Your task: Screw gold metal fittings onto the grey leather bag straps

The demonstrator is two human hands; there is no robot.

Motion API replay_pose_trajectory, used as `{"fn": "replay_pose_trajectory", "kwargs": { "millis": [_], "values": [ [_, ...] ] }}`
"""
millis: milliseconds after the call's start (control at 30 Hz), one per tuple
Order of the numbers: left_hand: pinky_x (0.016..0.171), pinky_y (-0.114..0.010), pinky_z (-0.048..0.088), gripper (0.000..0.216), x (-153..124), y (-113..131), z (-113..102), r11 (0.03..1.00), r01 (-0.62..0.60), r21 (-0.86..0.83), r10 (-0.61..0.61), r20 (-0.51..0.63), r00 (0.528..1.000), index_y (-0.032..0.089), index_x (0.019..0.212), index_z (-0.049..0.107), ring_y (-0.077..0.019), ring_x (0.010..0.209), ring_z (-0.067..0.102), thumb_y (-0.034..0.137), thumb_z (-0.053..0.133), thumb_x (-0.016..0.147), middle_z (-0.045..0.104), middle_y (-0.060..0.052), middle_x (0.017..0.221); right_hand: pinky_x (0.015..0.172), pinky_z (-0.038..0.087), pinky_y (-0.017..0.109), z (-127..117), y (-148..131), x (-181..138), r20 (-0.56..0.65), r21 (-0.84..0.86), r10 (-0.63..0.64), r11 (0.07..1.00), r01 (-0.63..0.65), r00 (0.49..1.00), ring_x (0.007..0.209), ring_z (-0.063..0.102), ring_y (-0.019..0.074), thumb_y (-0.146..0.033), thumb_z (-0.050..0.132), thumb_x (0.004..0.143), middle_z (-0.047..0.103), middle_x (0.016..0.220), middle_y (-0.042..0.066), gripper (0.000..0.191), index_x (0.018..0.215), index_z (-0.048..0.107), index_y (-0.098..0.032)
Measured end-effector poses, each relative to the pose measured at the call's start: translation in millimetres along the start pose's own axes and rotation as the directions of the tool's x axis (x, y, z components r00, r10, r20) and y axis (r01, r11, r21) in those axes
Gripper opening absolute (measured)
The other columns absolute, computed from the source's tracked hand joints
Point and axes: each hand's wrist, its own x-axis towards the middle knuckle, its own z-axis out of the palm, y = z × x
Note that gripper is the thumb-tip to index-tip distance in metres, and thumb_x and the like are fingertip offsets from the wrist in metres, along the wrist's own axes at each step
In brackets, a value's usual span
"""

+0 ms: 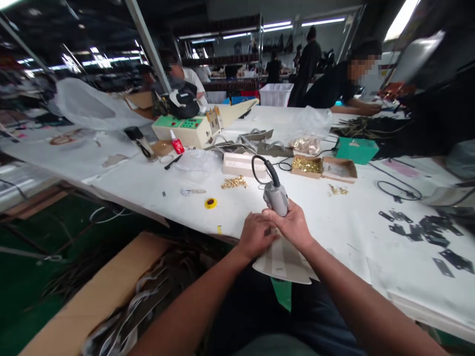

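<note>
The right hand (294, 226) has its grip closed around the gray corded tool (277, 201), upright above the beige panel (280, 264) at the table's (334, 237) front edge. The left hand (256, 235) rests at the panel's upper part, though whether its grip pinches it I cannot tell. Small gold pieces (234, 182) lie beyond.

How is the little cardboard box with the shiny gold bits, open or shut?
Open. Nothing covers the top of the small cardboard box, so the gold pieces show inside.
</note>
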Motion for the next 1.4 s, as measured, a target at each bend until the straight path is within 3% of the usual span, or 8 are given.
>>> {"fn": "replay_pose_trajectory", "kwargs": {
  "millis": [200,400,600,767,867,1100,1267,1400],
  "values": [
    [0.101,-0.042,0.046,0.023,-9,3,-1,0.999,0.038,0.012,-0.036,-0.096,0.995,0.024,0.094,0.079,-0.0268,0.112,0.060,0.037,0.086,0.076,0.071,-0.006,0.107,0.076,0.047,0.034,-62,38,4,0.090,-0.715,0.156,0.698,-0.045,0.984,0.091,0.069,0.0256,-0.044,0.063,0.095,0.073,0.109,0.009,0.034,0.120,0.068,-0.022],
    [0.088,-0.040,0.043,0.018,-12,8,-2,0.992,0.039,0.120,-0.028,-0.093,0.995,0.022,0.074,0.068,-0.0242,0.092,0.062,0.034,0.079,0.082,0.070,-0.003,0.081,0.092,0.046,0.044,-98,81,-15,0.056,-0.884,0.239,0.464,-0.063,0.969,0.112,0.065,0.0328,-0.035,0.056,0.098,0.069,0.120,0.015,0.036,0.128,0.069,-0.021],
    [0.087,-0.042,0.042,0.018,-22,19,-12,0.984,0.050,0.170,-0.043,-0.046,0.998,0.022,0.083,0.072,-0.0254,0.096,0.064,0.038,0.069,0.091,0.074,-0.004,0.090,0.096,0.050,0.048,-84,64,-74,-0.097,-0.714,-0.008,0.697,-0.064,0.995,0.110,0.068,0.0346,-0.056,0.056,0.098,0.074,0.115,0.013,0.041,0.113,0.075,-0.023],
    [0.091,-0.043,0.047,0.019,-33,21,-17,0.989,0.132,0.067,-0.132,-0.012,0.991,0.023,0.095,0.076,-0.0282,0.100,0.067,0.040,0.069,0.091,0.077,-0.007,0.098,0.085,0.060,0.045,-45,33,-112,0.063,-0.168,0.316,0.938,-0.302,0.947,0.098,0.076,0.0319,-0.060,0.062,0.094,0.079,0.106,0.008,0.045,0.121,0.072,-0.025],
    [0.094,-0.042,0.051,0.031,-44,28,-25,0.956,0.225,-0.189,-0.236,-0.037,0.971,0.022,0.111,0.076,-0.0289,0.104,0.069,0.046,0.065,0.094,0.078,-0.009,0.107,0.089,0.061,0.040,-24,7,-114,0.166,0.108,0.281,0.947,-0.301,0.945,0.104,0.075,0.0287,-0.050,0.060,0.098,0.078,0.117,0.008,0.041,0.127,0.070,-0.023],
    [0.097,-0.037,0.054,0.045,-77,61,-39,0.527,0.270,-0.806,-0.437,0.016,0.899,0.018,0.113,0.073,-0.0271,0.106,0.071,0.058,0.064,0.096,0.078,-0.009,0.112,0.089,0.059,0.043,11,-36,-110,0.196,-0.120,-0.132,0.980,0.158,0.972,0.099,0.072,0.0287,-0.024,0.062,0.094,0.076,0.111,0.009,0.024,0.113,0.076,-0.026],
    [0.096,-0.036,0.053,0.044,-82,57,-34,0.349,0.300,-0.888,-0.710,-0.042,0.703,0.016,0.100,0.078,-0.0264,0.103,0.070,0.058,0.072,0.089,0.079,-0.008,0.102,0.089,0.061,0.036,1,-47,-103,0.252,0.030,-0.163,0.987,0.161,0.954,0.099,0.074,0.0242,-0.030,0.067,0.097,0.078,0.108,0.005,0.017,0.111,0.077,-0.028],
    [0.099,-0.037,0.053,0.047,-78,74,-43,0.233,0.197,-0.952,-0.668,-0.009,0.744,0.015,0.110,0.078,-0.0285,0.108,0.071,0.056,0.074,0.088,0.079,-0.011,0.110,0.066,0.062,0.032,-15,-46,-87,-0.001,-0.020,-0.137,0.990,0.137,0.991,0.086,0.074,0.0232,-0.042,0.069,0.096,0.076,0.105,0.007,0.022,0.109,0.078,-0.027]
  ]
}}
